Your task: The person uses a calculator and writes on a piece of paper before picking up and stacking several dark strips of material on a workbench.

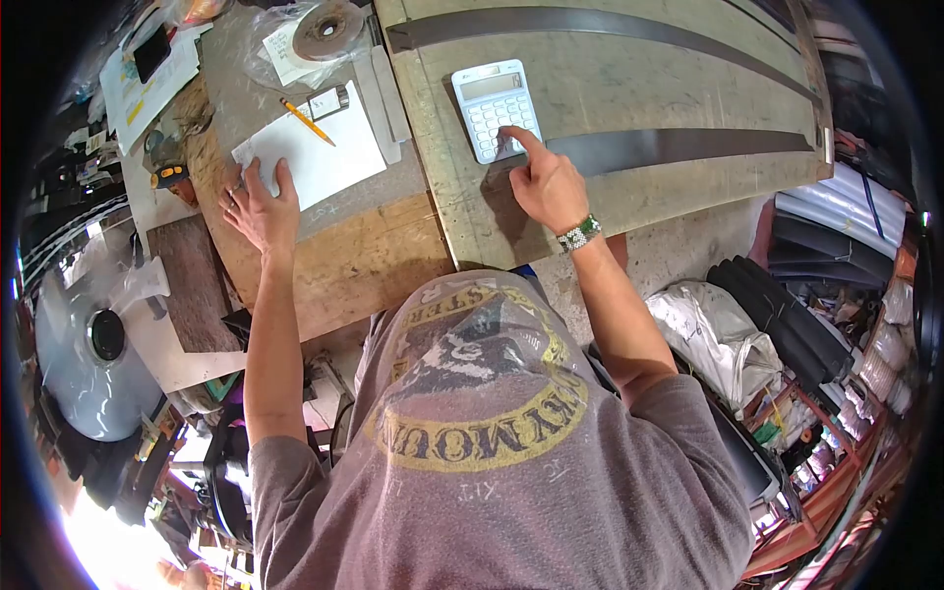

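Note:
My right hand (544,179) points with its index finger, whose tip presses the lower right keys of a white calculator (495,108) lying on a large grey board (629,88). The other fingers are curled, and a beaded band circles the wrist. My left hand (262,208) lies flat with fingers spread on the near edge of a white sheet of paper (315,155). A yellow pencil (307,122) rests on that paper, apart from the hand.
A small stamp-like block (328,102) sits beside the pencil. A tape roll (326,29) lies in a plastic bag at the back. Dark metal strips (678,147) cross the board. A wooden bench top (364,265) lies below the paper. Clutter and bags (718,334) fill the right side.

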{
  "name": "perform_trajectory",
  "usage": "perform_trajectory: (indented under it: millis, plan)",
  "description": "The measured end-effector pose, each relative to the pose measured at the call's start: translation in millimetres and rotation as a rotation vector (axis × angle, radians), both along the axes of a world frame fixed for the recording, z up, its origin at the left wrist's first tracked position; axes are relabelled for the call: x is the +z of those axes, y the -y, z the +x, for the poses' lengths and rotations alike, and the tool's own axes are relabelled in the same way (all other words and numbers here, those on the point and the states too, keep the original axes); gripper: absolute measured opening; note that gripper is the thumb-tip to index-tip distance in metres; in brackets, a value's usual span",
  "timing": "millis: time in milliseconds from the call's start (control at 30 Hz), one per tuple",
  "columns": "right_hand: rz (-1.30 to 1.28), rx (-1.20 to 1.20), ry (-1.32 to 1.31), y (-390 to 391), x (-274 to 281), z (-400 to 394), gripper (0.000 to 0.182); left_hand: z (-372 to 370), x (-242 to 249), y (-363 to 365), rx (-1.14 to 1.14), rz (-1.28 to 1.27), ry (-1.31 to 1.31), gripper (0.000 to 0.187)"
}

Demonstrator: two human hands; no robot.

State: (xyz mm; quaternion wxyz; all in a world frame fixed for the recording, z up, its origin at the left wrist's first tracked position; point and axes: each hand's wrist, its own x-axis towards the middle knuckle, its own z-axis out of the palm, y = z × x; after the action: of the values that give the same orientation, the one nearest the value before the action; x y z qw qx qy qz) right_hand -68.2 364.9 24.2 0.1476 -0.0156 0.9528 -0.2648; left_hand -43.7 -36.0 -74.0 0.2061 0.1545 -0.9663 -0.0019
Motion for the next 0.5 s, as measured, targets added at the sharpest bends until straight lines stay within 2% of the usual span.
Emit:
perform_trajectory:
  millis: [100, 167, 267, 500]
  plan:
    - [-0.059, -0.030, -0.024, -7, 7, 3, 0.055, 1, 0, 2, -0.016, 0.122, 0.004, 0.048]
    - [-0.100, -0.074, -0.048, -15, 8, 6, 0.055, 2, -1, 2, -0.004, 0.126, 0.013, 0.048]
    - [0.009, -0.086, 0.006, -21, -4, 11, 0.054, 3, -1, 3, -0.001, 0.121, 0.021, 0.048]
    - [-0.150, -0.057, -0.064, -33, -4, 8, 0.054, 1, -2, 3, 0.042, 0.081, 0.055, 0.049]
